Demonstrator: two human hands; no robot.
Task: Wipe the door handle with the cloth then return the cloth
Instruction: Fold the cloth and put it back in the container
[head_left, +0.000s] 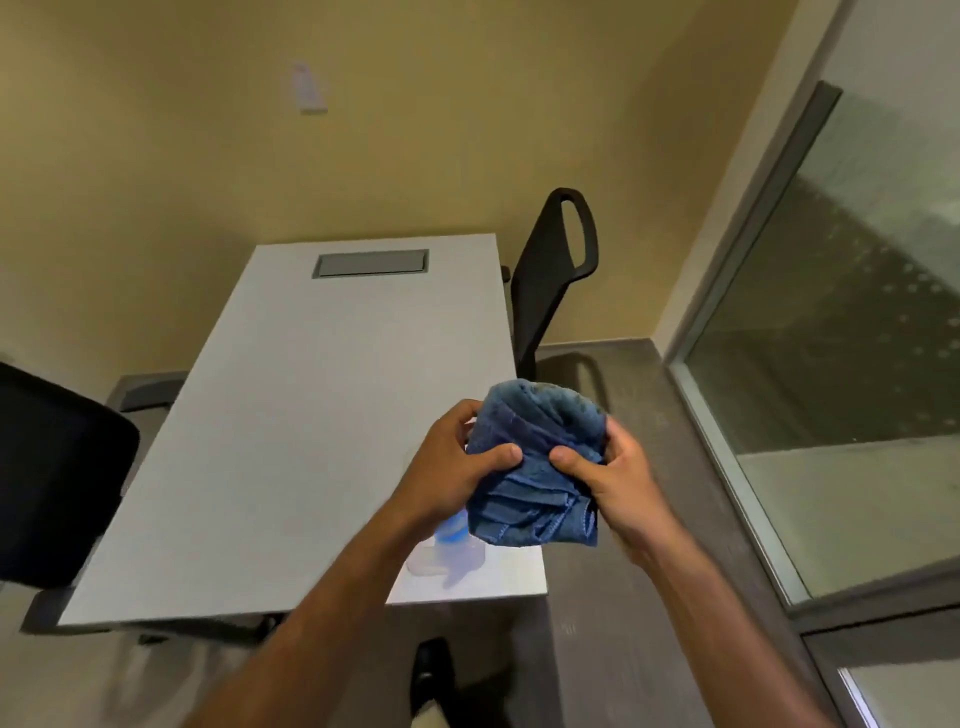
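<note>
a blurred clear bottle (451, 552) sits partly hidden behind the cloth (535, 467).

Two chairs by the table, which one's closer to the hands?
The chair on the right, slim black back with a loop-shaped top, beyond the table's far right corner. It stands just past the blue cloth. The other chair is at the left edge, cropped.

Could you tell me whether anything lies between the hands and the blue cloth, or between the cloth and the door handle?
Nothing separates them: the left hand and right hand both grip the bunched blue cloth directly, held up over the table corner. No door handle shows in this view, so that path cannot be judged.
</note>
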